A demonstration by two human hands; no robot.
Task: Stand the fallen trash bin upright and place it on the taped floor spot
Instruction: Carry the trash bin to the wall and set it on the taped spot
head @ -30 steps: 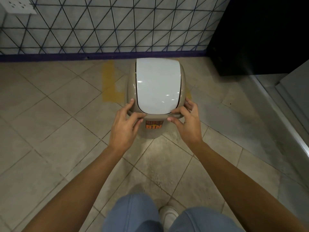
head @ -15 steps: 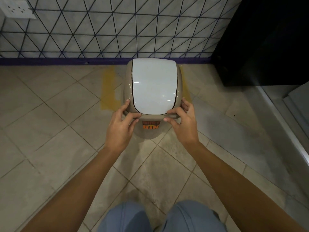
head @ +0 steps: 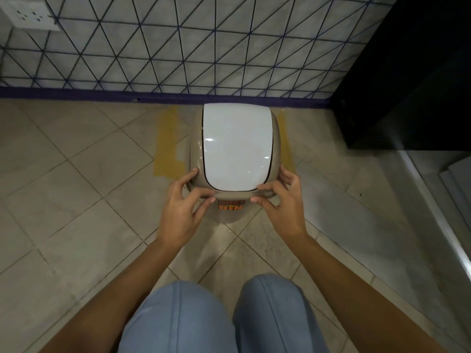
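Observation:
The beige trash bin (head: 196,149) with a white swing lid stands upright on the tiled floor, close to the wall. An orange "BIN" label shows on its near face. Yellow tape (head: 167,146) marks the floor left of the bin, and another strip shows at its right side; the bin sits between them. My left hand (head: 182,207) grips the near left corner of the bin's top rim. My right hand (head: 283,200) grips the near right corner. Fingers of both hands curl over the rim edge.
A wall with triangle-pattern tiles and a purple base strip (head: 102,94) runs behind the bin. A dark cabinet (head: 407,85) stands at the right. A raised metal-edged step (head: 438,212) runs along the right. My knees in blue trousers (head: 216,319) are below.
The bin has shifted farther toward the wall, between the yellow tape strips, with both hands still on its rim. My knees have come into view as I lowered myself.

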